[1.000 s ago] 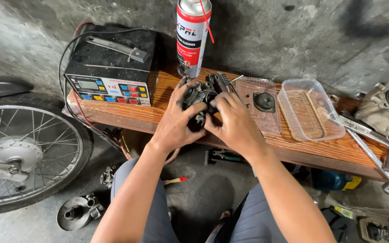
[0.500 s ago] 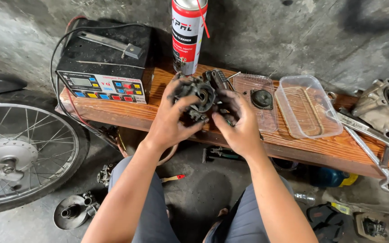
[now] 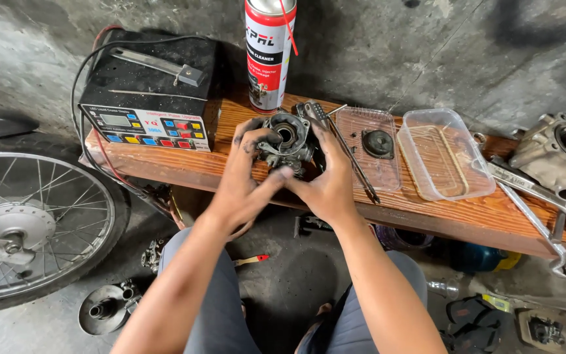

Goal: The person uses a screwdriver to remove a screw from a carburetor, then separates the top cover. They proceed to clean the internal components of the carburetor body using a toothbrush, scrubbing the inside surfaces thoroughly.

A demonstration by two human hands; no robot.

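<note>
Head view. A carburettor [image 3: 287,143] was held above the near edge of a wooden bench [image 3: 427,213], between both hands. The left hand [image 3: 247,177] was cupped around its left side, with grimy fingers curled over the top and the thumb laid along the underside. The right hand [image 3: 327,176] was wrapped around its right side, with the fingers closed on the body. The round bore of the part was turned up toward the camera.

Just behind the carburettor, a spray can [image 3: 269,52] was stood upright on the bench. To its left, a black charger [image 3: 149,98] with coloured buttons was placed. To the right, two clear trays [image 3: 445,154] were set side by side, and a black round part [image 3: 378,142] was laid in the nearer one. Wrenches [image 3: 538,210] were laid further right. A spoked wheel [image 3: 31,223] was seen at the left, on the floor.
</note>
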